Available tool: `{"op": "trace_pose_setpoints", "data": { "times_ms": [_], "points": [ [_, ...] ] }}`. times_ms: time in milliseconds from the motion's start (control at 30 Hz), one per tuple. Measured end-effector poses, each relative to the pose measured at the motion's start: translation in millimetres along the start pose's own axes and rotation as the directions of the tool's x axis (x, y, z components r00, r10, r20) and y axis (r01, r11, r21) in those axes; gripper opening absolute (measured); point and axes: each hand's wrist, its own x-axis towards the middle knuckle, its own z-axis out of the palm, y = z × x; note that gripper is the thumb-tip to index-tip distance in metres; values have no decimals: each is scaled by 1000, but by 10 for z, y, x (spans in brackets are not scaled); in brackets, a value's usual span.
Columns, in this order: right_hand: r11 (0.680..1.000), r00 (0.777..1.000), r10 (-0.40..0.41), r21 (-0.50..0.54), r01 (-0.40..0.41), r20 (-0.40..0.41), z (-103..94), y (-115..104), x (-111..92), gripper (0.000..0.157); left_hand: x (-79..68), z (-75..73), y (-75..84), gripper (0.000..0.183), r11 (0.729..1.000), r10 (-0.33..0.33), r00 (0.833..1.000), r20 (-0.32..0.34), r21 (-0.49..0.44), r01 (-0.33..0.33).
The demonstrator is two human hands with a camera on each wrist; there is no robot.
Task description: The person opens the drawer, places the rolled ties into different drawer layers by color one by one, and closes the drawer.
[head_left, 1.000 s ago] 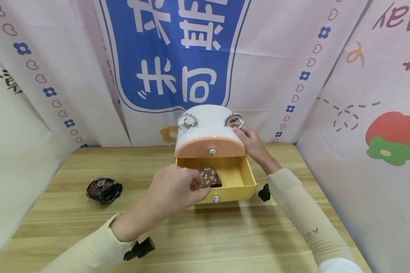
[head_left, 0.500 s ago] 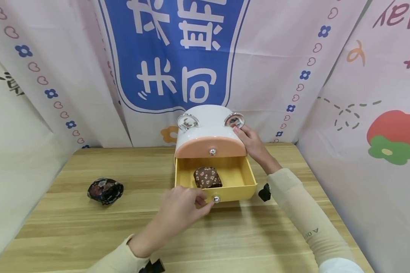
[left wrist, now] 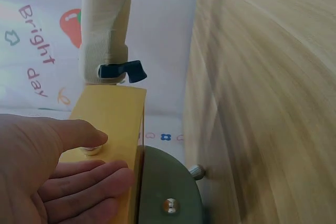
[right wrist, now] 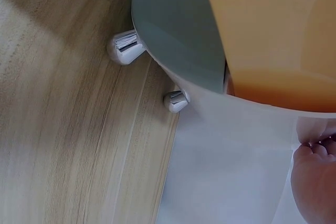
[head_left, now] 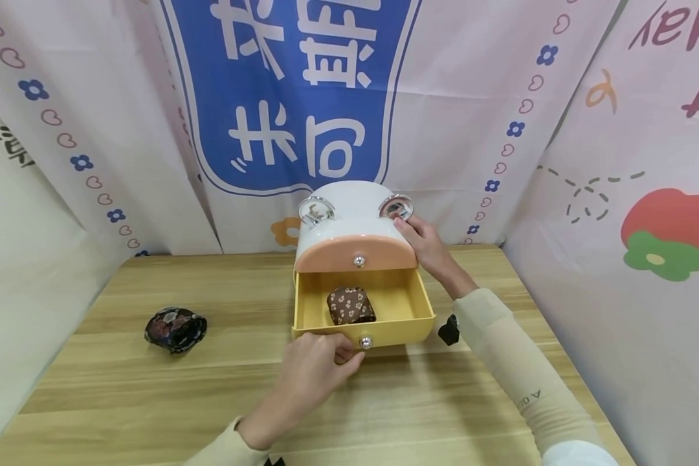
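Note:
A small white drawer cabinet (head_left: pixel 352 200) stands at the back of the table. Its yellow drawer (head_left: pixel 404 301) is pulled out, and inside lies a brown folded cloth bundle (head_left: pixel 349 305) with pale flowers. My left hand (head_left: pixel 314 369) is at the drawer front, just left of the silver knob (head_left: pixel 366 342). In the left wrist view its thumb overlaps the knob (left wrist: pixel 92 150), and the fingers are loosely bent; no grip on the knob is plain. My right hand (head_left: pixel 433 249) rests against the cabinet's right side, by a round chrome-rimmed piece (head_left: pixel 396 208).
A dark floral cloth bundle (head_left: pixel 175 330) lies on the wooden table (head_left: pixel 122 388) to the left. Above the yellow drawer is a shut orange drawer (head_left: pixel 326 255); a green front (left wrist: pixel 170 182) sits below it. Short chrome feet (right wrist: pixel 126 47) support the cabinet. Printed curtains hang behind.
My left hand has drawn back from over the drawer and the brown bundle, down to the drawer front by the knob. The right hand stays on the cabinet's side.

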Motion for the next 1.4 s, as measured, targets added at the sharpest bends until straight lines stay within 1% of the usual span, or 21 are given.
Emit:
{"op": "trace_pose_setpoints", "data": {
  "times_ms": [133,233,533,733,967,1233,1400],
  "points": [
    [1000,1000,10,-3,-10,-6,-5,-16,-7,53,20,56,8,7,1000,4,999,-37,29,-3],
    [1000,1000,13,2,-13,-8,-3,-35,-10,53,35,80,16,6,999,7,999,-53,38,-5],
    [1000,1000,-6,5,6,-12,11,-25,-11,52,44,89,26,5,999,21,998,-62,35,-19],
    [1000,1000,-15,11,15,-5,8,-12,-20,52,53,98,14,6,999,32,996,-80,31,-29],
    [1000,1000,-8,-1,8,0,20,-1,-9,52,100,76,-21,8,999,35,996,-77,24,-33],
    [1000,1000,-7,-11,7,-10,21,-20,-20,51,190,70,-72,7,999,31,998,-61,17,-30],
    [1000,1000,-2,-11,2,-7,9,-19,-25,51,254,80,-100,8,999,28,997,-68,19,-27]
  ]
}}
